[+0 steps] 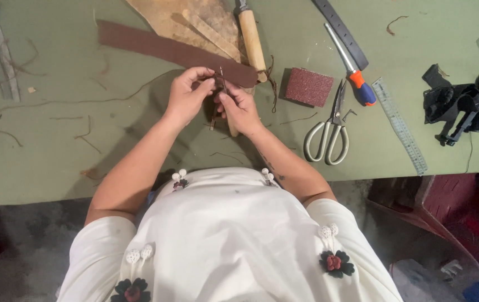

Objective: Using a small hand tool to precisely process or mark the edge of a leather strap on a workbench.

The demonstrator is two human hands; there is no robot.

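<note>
Above the green table [55, 145], my left hand [186, 98] and right hand [239, 109] pinch a small brown leather strip [221, 84] between closed fingertips, near the long brown leather band [167, 50] and scissors [329, 131].

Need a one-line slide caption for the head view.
Both hands, left hand and right hand, pinch a thin brown strip above a green table, scissors nearby.
</note>
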